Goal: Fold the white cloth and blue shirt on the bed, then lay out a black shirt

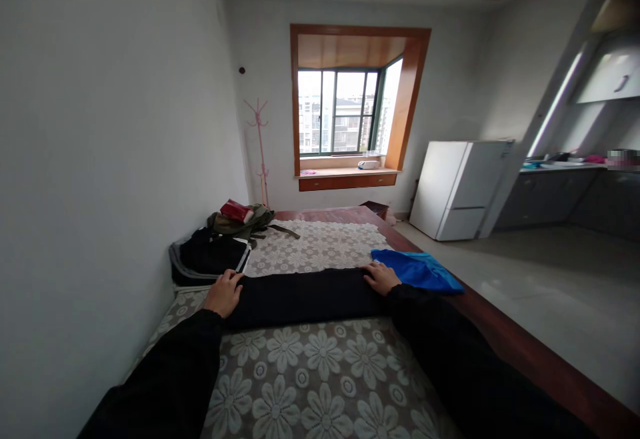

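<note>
A long, dark strip of folded black cloth (305, 297) lies across the flowered cover in front of me. My left hand (225, 293) is at its left end, with bent fingers closed on the far corner. At the right end, my right hand (383, 279) grips the other far corner, its fingers bent over the edge. Just beyond and right of that hand is a blue cloth item (420, 271), spread near the table's right side. The undersides of both hands are hidden, and the cloth's exact kind does not show.
The flowered cover (320, 372) lies over a reddish-brown wooden surface (505, 332). Black and grey folded fabric (210, 252) is stacked at left against the wall, near an olive bag (257, 220) and a red item (236, 211). A white fridge (460, 185) stands beyond, right.
</note>
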`<action>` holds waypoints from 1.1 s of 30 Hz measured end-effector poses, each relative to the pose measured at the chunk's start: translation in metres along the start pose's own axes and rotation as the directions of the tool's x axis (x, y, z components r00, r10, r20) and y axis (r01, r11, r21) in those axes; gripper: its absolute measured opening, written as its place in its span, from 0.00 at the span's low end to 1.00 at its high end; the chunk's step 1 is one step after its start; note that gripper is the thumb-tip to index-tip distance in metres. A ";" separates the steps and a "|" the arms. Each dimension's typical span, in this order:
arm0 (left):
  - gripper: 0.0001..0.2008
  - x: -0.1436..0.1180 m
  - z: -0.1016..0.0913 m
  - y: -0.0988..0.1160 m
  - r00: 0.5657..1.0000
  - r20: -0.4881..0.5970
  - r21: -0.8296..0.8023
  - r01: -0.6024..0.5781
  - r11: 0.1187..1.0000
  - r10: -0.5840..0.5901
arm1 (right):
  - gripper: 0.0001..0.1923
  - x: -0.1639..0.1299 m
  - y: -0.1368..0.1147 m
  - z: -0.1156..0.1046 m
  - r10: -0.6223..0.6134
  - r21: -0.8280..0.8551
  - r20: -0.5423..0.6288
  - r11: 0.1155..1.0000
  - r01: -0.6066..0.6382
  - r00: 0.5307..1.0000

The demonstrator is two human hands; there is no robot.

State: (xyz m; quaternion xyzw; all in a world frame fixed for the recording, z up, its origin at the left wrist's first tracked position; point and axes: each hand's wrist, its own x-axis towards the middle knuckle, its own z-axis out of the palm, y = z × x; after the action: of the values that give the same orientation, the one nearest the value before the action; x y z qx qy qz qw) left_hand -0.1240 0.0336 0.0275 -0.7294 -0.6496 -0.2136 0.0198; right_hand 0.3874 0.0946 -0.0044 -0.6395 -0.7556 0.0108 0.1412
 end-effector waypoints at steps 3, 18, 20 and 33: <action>0.22 0.005 -0.001 0.001 1.000 0.009 0.101 -0.009 0.995 0.009 | 0.18 0.005 -0.002 0.000 0.010 -0.042 -0.011 0.999 -0.011 1.000; 0.13 -0.018 -0.043 0.000 0.996 -0.084 -0.079 0.014 0.997 -0.021 | 0.05 -0.045 -0.003 -0.068 0.004 0.516 -0.178 0.852 0.090 0.984; 0.12 -0.041 -0.062 0.000 0.993 -0.096 -0.239 0.043 0.970 -0.068 | 0.09 -0.070 0.001 -0.085 -0.023 0.598 -0.178 0.791 0.126 0.984; 0.14 -0.128 -0.118 0.004 0.957 0.290 -0.472 0.152 0.868 -0.011 | 0.17 -0.142 0.014 -0.119 -0.180 0.605 0.222 0.796 0.010 0.958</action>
State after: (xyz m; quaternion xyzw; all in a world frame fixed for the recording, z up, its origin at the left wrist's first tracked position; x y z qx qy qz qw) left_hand -0.1622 -0.1232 0.0925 -0.7048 -0.6010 -0.2673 -0.2659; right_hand 0.4485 -0.0601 0.0786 -0.5157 -0.7568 0.3275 0.2324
